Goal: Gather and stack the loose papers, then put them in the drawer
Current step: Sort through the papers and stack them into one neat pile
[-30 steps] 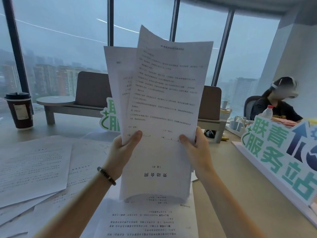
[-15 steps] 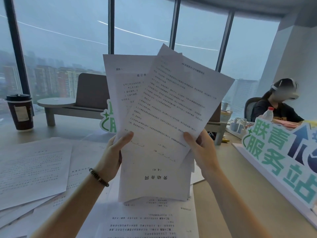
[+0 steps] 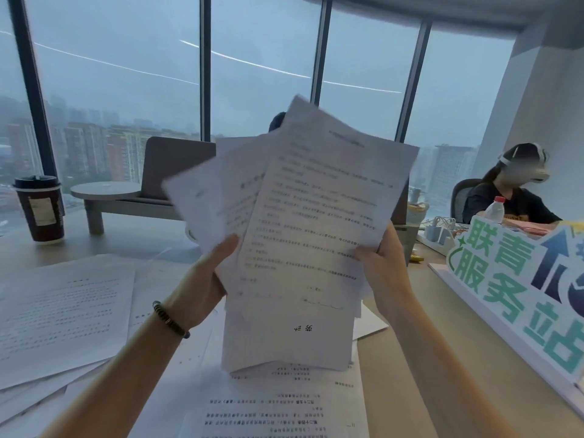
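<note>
A bundle of papers (image 3: 303, 248) is held upright over the desk (image 3: 442, 358), gripped from both sides. Left hand (image 3: 202, 279): thumb (image 3: 226, 248) laid across the front of the sheets, remaining fingers hidden behind them. Right hand (image 3: 384, 267): fingers curled round the bundle's right edge, thumb pressed on the front page. The sheets are fanned out unevenly above the fingers, top corners splayed left and right, the back ones blurred. The bottom edge of the bundle hangs below both hands, touching or just above the loose sheets (image 3: 278, 406) spread on the desk beneath; contact cannot be told. More loose pages (image 3: 63, 314) are scattered left of the left hand, overlapping each other. A beaded bracelet (image 3: 170, 319) is worn on the left wrist. A lidded coffee cup (image 3: 39, 208) stands well beyond the left fingers, far left. A green-and-white sign (image 3: 518, 289) is propped right of the right hand. A seated person (image 3: 512, 197) and a bottle (image 3: 494, 210) are seen beyond it. No drawer is in view.
</note>
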Tool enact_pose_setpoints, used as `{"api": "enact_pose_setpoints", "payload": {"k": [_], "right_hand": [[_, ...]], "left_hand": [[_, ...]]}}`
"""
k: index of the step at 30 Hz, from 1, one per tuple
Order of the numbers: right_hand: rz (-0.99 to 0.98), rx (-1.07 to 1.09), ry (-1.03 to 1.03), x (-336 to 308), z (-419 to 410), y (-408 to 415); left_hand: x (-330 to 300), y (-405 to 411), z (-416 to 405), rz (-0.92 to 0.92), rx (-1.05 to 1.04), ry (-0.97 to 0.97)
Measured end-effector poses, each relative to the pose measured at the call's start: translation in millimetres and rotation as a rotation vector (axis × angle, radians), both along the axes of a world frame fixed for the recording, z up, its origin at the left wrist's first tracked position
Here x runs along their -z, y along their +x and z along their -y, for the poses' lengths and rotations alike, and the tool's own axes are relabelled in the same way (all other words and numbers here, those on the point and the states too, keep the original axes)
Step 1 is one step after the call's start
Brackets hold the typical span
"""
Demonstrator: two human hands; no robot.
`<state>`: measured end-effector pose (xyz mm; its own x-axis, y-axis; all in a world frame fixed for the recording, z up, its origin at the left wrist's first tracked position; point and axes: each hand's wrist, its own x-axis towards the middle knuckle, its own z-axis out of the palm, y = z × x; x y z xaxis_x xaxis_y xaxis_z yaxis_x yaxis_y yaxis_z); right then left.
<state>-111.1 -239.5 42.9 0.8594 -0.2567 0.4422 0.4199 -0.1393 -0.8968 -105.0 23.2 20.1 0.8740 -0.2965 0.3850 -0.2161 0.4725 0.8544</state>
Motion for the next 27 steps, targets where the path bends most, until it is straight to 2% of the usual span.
{"api": "enact_pose_setpoints", "payload": {"k": [5, 10, 17, 22, 27], "right_hand": [[-0.002, -0.056, -0.003, -0.5, -2.0, -3.3], [0.017, -0.051, 0.004, 5.1, -3.6, -3.3], [0.003, -0.124, -0.001, 31.6, -1.7, -6.2], [-0.062, -0.107, 0.026, 61.6, -8.1, -11.0], [-0.053, -0.026, -0.012, 52.2, -3.0, -5.4]], "left_hand": [[-15.0, -5.1, 9.8, 0.030, -0.158, 0.149], [-24.3, -2.8, 17.2, -0.045, -0.253, 0.149], [-17.0, -6.6, 24.4, -0.127, -0.215, 0.123], [4.2, -10.2, 25.3, -0.086, -0.237, 0.212], [19.7, -14.4, 25.6, -0.052, -0.317, 0.272]]}}
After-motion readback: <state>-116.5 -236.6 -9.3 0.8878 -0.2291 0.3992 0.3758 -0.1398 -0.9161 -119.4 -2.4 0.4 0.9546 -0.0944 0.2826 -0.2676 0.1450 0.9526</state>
